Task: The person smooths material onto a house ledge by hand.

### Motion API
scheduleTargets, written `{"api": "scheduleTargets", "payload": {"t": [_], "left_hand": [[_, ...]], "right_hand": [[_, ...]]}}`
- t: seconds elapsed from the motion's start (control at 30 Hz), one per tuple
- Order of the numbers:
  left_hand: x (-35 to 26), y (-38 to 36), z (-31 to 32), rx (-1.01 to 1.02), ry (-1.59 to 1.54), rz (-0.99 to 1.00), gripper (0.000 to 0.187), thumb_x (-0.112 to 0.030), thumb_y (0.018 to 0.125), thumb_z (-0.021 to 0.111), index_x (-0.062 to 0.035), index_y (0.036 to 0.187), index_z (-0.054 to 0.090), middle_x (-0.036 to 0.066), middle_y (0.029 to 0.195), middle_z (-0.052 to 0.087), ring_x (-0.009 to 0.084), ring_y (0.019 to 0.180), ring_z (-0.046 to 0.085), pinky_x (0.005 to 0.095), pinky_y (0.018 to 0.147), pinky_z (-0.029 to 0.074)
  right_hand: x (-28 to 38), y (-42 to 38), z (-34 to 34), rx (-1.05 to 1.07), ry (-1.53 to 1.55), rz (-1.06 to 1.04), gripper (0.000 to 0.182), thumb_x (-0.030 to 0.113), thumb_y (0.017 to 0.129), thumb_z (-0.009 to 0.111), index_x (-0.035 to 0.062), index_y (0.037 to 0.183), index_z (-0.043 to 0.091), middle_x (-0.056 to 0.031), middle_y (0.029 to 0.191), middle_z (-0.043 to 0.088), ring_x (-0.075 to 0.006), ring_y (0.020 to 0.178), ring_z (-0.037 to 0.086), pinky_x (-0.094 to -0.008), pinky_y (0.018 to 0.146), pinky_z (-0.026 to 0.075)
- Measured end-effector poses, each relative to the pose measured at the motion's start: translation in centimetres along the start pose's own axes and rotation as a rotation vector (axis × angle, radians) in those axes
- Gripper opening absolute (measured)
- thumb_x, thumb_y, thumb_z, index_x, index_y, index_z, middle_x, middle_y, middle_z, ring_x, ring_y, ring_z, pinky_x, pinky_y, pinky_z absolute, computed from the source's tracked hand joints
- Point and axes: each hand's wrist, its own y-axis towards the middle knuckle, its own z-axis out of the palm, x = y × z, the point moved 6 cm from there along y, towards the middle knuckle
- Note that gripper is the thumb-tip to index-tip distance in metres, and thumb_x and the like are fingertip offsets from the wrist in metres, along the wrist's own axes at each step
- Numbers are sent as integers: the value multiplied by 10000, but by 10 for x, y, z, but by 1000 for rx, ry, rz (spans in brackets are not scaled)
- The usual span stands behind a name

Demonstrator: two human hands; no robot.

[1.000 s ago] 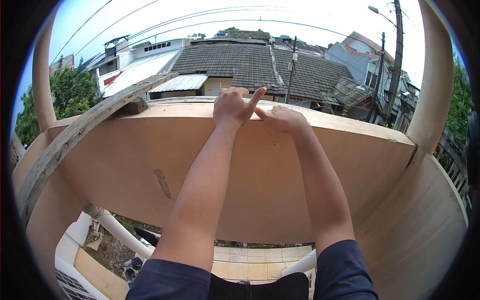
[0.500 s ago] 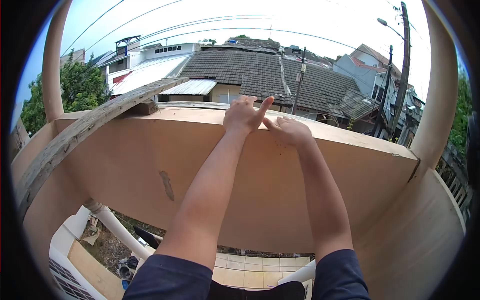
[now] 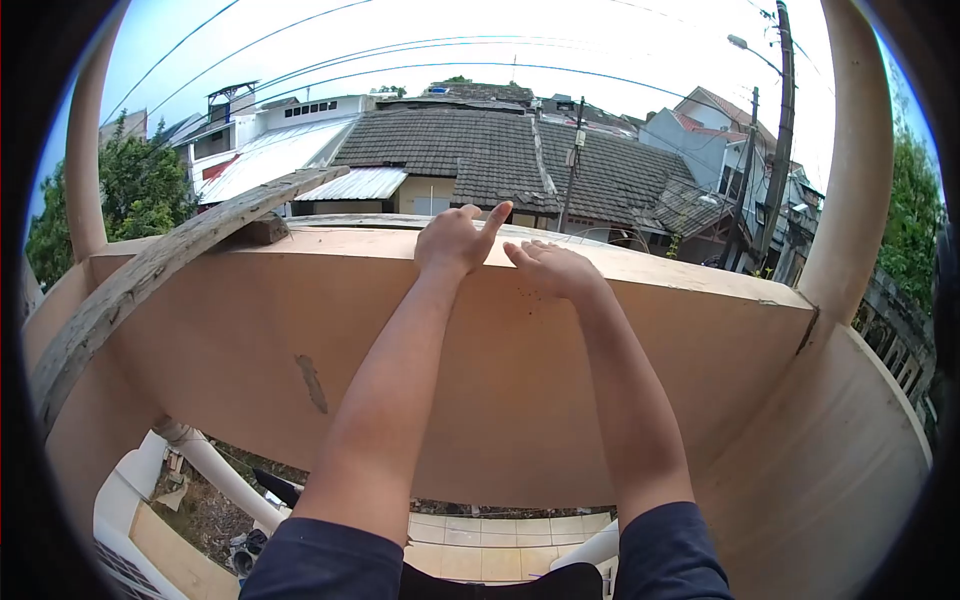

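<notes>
Two dark sleeves end above the elbows, and the bare forearms reach forward across the inner face of a smooth peach wall. Its face has a rough grey patch left of the forearms and a few dark specks below the right hand. Both hands are at the wall's top, near each other. The left hand has its fingers bent over the edge and its thumb raised apart; the fingertips are hidden, so I cannot tell what they touch. The right hand lies low and flattened, fingers close together, thumb pointing toward the left hand. To the left, a weathered plank slants up over a block on the wall's top. A round column rises at each end, left and right. Well below the wall are pale floor tiles and a white pipe. Beyond it stand a leafy tree, a small corrugated roof, grey tiled roofs and utility poles, with wires crossing a bright sky.
</notes>
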Motion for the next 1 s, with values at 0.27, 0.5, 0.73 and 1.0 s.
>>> {"api": "scheduleTargets", "payload": {"t": [0.27, 0.5, 0.73, 1.0], "left_hand": [[0, 1, 3, -56, 74, 47, 831, -847, 958, 400, -153, 1223, 773, 66, 1132, 792, 264, 1169, 711, 440, 999, 554], [1, 5, 1, 19, 15, -96, 843, -857, 940, 429, -147, 1246, 766, 66, 1209, 769, 260, 1211, 688, 452, 1027, 545], [2, 1, 5, -96, 96, -56, 833, -826, 970, 417, -128, 1306, 723, 47, 1123, 773, 262, 1245, 633, 448, 1052, 522], [-1, 4, 1, -33, 67, -95, 945, -871, 933, 412, -99, 1424, 648, 108, 1274, 731, 287, 1321, 595, 459, 1108, 489]], "right_hand": [[16, -44, -13, -141, -143, -9, 875, 718, 1067, 222, 37, 1503, 556, -135, 1543, 570, -280, 1467, 495, -422, 1226, 374], [2, -14, -16, -13, 65, 41, 994, 848, 996, 171, 99, 1520, 563, -122, 1474, 643, -296, 1418, 555, -439, 1154, 448], [9, -12, -10, 1, -63, 28, 1017, 875, 969, 194, 123, 1589, 484, -117, 1599, 527, -302, 1458, 513, -441, 1160, 463], [9, -32, -16, -112, -52, -62, 994, 839, 999, 253, 5, 1387, 631, -139, 1437, 662, -315, 1401, 566, -448, 1130, 483]]}}
